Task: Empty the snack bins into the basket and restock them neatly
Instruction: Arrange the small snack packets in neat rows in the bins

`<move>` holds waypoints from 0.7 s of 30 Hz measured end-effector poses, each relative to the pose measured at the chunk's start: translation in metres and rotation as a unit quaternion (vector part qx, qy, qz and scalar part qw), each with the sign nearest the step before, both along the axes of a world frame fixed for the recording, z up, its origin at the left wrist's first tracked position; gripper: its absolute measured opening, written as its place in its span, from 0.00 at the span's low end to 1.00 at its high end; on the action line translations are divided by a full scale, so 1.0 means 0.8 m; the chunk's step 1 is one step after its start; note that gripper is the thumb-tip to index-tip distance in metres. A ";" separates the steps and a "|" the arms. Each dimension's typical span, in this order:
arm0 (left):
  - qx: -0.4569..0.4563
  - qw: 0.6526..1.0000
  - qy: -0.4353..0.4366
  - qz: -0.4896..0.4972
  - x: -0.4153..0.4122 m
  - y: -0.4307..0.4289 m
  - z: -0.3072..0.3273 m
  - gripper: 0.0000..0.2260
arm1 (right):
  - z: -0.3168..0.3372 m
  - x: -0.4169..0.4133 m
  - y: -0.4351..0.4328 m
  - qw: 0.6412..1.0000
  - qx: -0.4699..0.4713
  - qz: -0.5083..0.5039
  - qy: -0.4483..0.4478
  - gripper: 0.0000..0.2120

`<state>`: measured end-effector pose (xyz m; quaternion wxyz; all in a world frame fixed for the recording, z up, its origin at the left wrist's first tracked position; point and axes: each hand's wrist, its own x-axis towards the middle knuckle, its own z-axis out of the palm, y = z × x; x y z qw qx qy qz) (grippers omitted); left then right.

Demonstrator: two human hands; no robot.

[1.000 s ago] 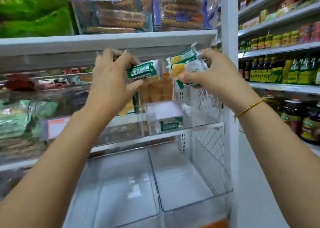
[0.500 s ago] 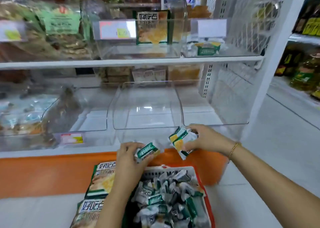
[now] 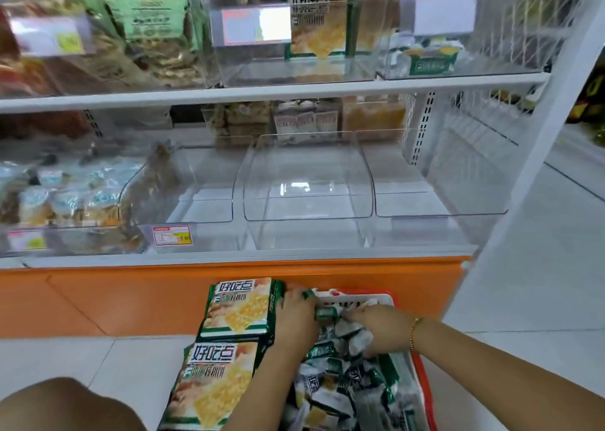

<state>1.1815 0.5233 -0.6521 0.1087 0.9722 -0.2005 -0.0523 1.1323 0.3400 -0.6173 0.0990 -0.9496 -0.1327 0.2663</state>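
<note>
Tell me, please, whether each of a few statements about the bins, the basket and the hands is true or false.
1. The left hand and right hand are both at the basket. True.
2. The middle clear bin on the lower shelf is full. False: it is empty.
3. Two large cracker bags lie at the basket's left side. True.
4. The basket is empty. False: small packets fill it.

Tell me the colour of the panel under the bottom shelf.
Orange panel, best seen in the head view.
</note>
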 end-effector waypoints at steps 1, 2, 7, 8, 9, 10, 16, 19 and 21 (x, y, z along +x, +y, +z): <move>0.005 0.998 0.057 -0.034 0.003 -0.001 0.004 0.16 | 0.008 0.000 0.004 0.999 -0.007 0.005 0.039 0.29; -0.013 0.989 0.133 -0.063 0.005 -0.002 0.012 0.17 | 0.018 0.001 0.006 0.997 -0.027 0.010 0.075 0.32; -0.090 0.953 0.257 -0.130 0.018 0.003 0.096 0.19 | 0.131 0.003 -0.021 0.999 0.009 -0.035 -0.019 0.15; -0.122 0.958 0.220 -0.135 0.024 0.002 0.123 0.16 | 0.159 0.003 -0.032 0.993 0.059 -0.066 -0.082 0.08; -0.165 0.961 0.173 -0.138 0.030 -0.001 0.155 0.13 | 0.188 0.004 -0.043 0.977 0.121 -0.100 -0.148 0.06; -0.212 0.959 0.123 -0.140 0.037 -0.005 0.192 0.09 | 0.221 0.003 -0.052 0.950 0.192 -0.135 -0.207 0.09; -0.408 0.867 -0.181 -0.223 0.083 -0.031 0.424 0.03 | 0.450 0.000 -0.101 0.731 0.396 -0.149 -0.536 0.12; -0.417 0.832 -0.272 -0.244 0.120 -0.053 0.499 0.07 | 0.534 0.036 -0.132 0.763 0.325 -0.135 -0.542 0.13; -0.338 0.839 -0.321 -0.279 0.144 -0.075 0.526 0.13 | 0.568 0.081 -0.151 0.810 0.239 -0.157 -0.512 0.12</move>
